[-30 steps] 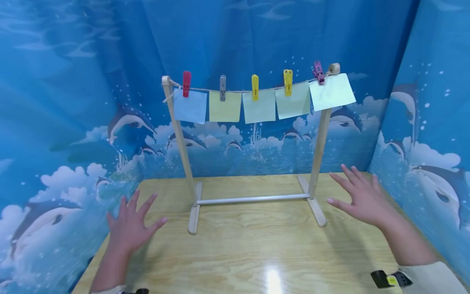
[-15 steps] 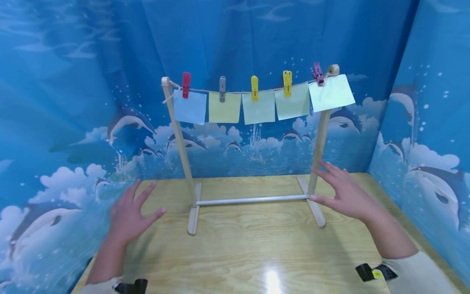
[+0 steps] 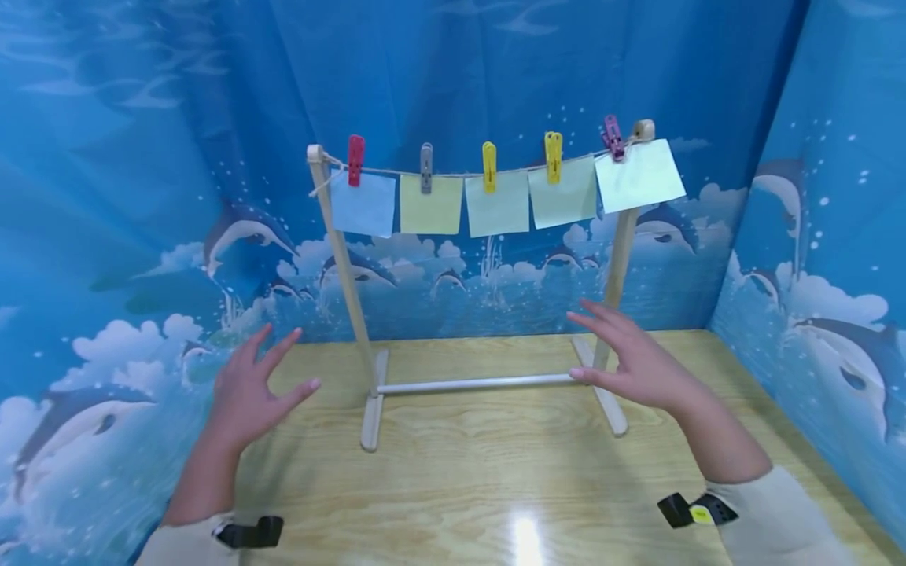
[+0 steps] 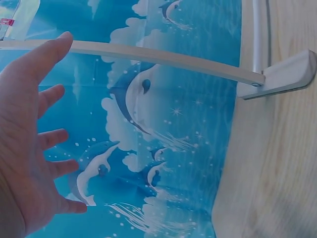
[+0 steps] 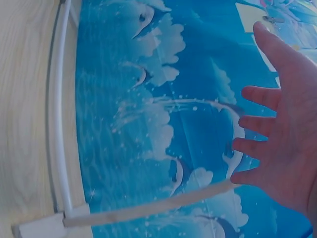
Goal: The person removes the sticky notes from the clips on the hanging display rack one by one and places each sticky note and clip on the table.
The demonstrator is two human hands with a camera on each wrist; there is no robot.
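Observation:
My left hand (image 3: 248,393) hovers left of a wooden drying rack (image 3: 345,271), fingers spread and holding nothing. On the other side, my right hand (image 3: 633,362) hangs in front of the rack's right post, also spread and holding nothing. A string (image 3: 388,170) runs between the post tops. Clipped along it are a blue paper (image 3: 362,206) under a red clothespin (image 3: 356,161), a yellow paper (image 3: 430,208) under a grey clothespin (image 3: 426,168), two pale green papers under yellow clothespins, and a tilted pale paper (image 3: 640,179) under a purple clothespin (image 3: 613,137).
The rack's feet stand on a wood-grain table (image 3: 453,472), joined by a white crossbar (image 3: 484,384). A blue curtain (image 3: 453,299) printed with dolphins surrounds the back and sides. Each wrist wears a black strap.
My right hand has moved left, from beside the rack to in front of its right post. The left hand has risen slightly. Papers and clothespins hang as before.

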